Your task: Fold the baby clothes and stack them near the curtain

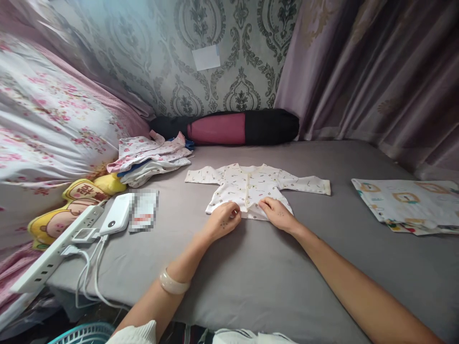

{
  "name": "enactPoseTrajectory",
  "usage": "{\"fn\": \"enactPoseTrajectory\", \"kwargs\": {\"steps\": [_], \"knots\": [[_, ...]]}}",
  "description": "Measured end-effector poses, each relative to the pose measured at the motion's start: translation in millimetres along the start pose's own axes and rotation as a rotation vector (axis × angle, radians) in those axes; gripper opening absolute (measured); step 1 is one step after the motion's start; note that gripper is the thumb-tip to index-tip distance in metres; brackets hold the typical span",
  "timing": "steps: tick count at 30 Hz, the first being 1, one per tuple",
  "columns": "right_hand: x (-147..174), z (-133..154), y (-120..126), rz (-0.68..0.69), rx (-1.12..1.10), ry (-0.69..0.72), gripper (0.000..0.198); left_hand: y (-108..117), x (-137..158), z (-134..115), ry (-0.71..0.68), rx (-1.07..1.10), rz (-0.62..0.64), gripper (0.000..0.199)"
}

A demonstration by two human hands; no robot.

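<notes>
1. Grip of the left hand (223,222): pinched almost closed, with thumb and fingertips together at the bottom edge of the little shirt (234,187). Just a tiny bit of cloth in it, by the look.
2. Grip of the right hand (278,215): pinched too, low on the front of the little shirt, across the middle line from the left hand. Too small to tell how much cloth is caught.
3. Place of the little shirt: in the middle of the gray sheet (251,272), with the neck pointing away and the bottom edge at both hands.
4. Done, it seems: spread out flat, front side up, with both sleeves out to the sides. Front edges together down the middle, too. Cannot tell if fastened.
5. Not done, it seems: bottom edge not smooth yet, with a small bump of cloth between the two hands. No folds in the sleeves or the body. Maybe only partly neat, then.
6. Over on the left: a messy pile of clothes (154,157), near one sleeve. Closer in, a white box (117,212) with wires, just beside a long white plug strip (53,251).
7. Over on the right, well apart from the little shirt: a folded cloth with pictures (412,200), lying flat.
</notes>
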State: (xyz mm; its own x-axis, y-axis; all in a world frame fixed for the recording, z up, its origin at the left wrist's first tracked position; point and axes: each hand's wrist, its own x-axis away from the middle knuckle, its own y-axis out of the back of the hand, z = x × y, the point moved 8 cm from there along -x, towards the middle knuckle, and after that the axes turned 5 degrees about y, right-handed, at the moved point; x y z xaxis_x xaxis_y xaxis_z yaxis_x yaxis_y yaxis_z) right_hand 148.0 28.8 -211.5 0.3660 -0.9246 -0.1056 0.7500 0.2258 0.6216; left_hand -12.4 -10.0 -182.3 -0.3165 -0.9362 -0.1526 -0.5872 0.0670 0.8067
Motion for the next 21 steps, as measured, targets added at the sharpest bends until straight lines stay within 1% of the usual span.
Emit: {"fn": "enactPoseTrajectory", "kwargs": {"steps": [2,4,6,7,9,12,14,16,18,19,20,21], "knots": [[-1.4,-11.0,3.7,-0.028,-0.125,-0.119,0.032,2.9,0.0,0.7,0.051,0.088,-0.022,0.015],[-0.2,-18.6,4.6,-0.036,-0.228,-0.217,0.033,2.2,0.2,-2.9,0.059,0.137,-0.022,0.016],[1.1,-20.5,5.6,-0.046,-0.281,-0.255,0.033,-2.1,0.4,-8.4,0.033,0.142,-0.002,0.016],[1.2,-18.9,6.7,-0.054,-0.283,-0.242,0.034,-5.4,0.6,-11.1,0.013,0.127,0.015,0.016],[0.7,-10.3,8.3,-0.06,-0.238,-0.158,0.034,-12.6,1.4,-14.6,-0.022,0.076,0.05,0.018],[3.4,8.2,7.1,-0.045,-0.095,0.016,0.03,-20.8,3.8,-18.8,-0.076,0.024,0.102,0.021],[8.2,18.7,2.0,0.009,0.004,0.099,0.028,-20.5,5.3,-21.7,-0.101,0.034,0.111,0.02],[13.8,29.5,-6.4,0.12,0.095,0.188,0.026,-17.3,4.5,-21.2,-0.069,0.06,0.119,0.019],[18.1,37.7,-14.5,0.238,0.156,0.265,0.026,-9.5,-0.1,-15.7,0.026,0.054,0.079,0.021],[18.0,39.2,-15.3,0.255,0.18,0.279,0.027,-3.9,-3.7,-12.9,0.074,0.038,0.033,0.023],[16.0,38.7,-13.3,0.229,0.207,0.278,0.028,2.0,-8.0,-11.3,0.105,0.016,-0.026,0.025],[12.8,36.7,-9.3,0.167,0.241,0.269,0.029,7.1,-12.9,-11.6,0.112,-0.008,-0.091,0.025]]}}
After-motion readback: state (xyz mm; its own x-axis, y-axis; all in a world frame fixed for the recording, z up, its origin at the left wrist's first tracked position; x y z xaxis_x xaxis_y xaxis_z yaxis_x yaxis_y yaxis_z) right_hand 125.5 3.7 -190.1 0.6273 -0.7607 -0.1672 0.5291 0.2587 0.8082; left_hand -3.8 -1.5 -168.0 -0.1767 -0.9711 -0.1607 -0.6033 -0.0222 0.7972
